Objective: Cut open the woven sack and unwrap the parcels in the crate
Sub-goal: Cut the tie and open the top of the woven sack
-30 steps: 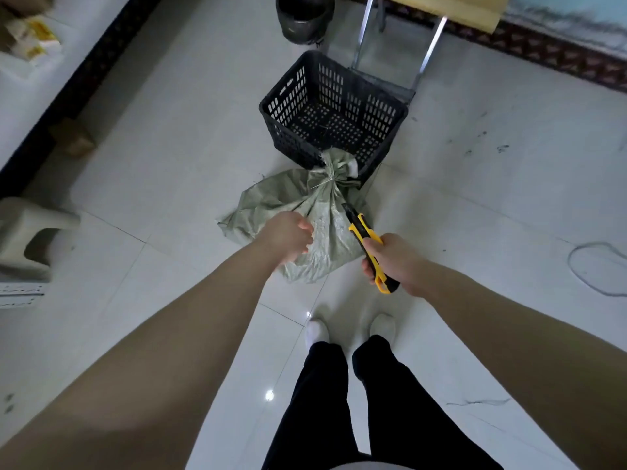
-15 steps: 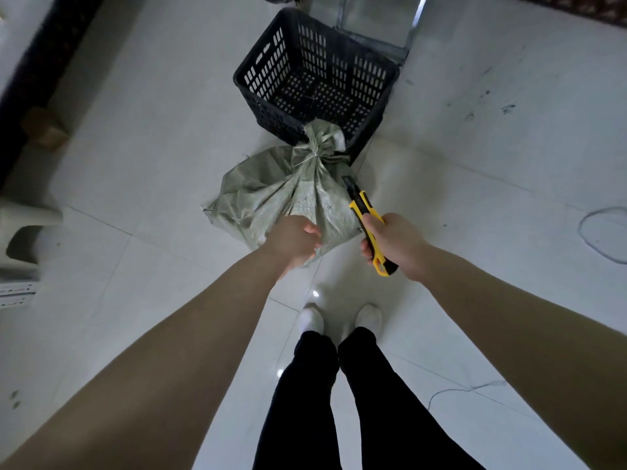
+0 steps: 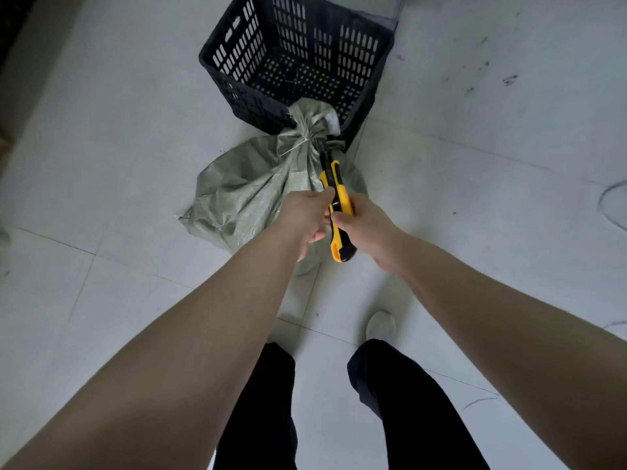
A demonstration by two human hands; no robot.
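Observation:
A grey-green woven sack [image 3: 251, 191] lies on the white tiled floor, its neck tied with a thin cord [image 3: 303, 141] and resting against the black plastic crate [image 3: 237, 59]. The crate's mesh bottom shows no parcels. My right hand [image 3: 368, 228] grips a yellow and black utility knife [image 3: 337, 205], whose tip points at the tied neck. My left hand [image 3: 305, 218] is closed on the sack's fabric right beside the knife, touching its handle.
My two legs in black trousers and one white shoe [image 3: 381, 325] stand just behind the sack. A loop of grey cable [image 3: 607, 208] lies on the floor at the right edge. Dark scuff marks spot the tiles at upper right.
The view has dropped closer to the sack. My right hand has brought the knife forward and left, up to the tied neck, and both hands have come together.

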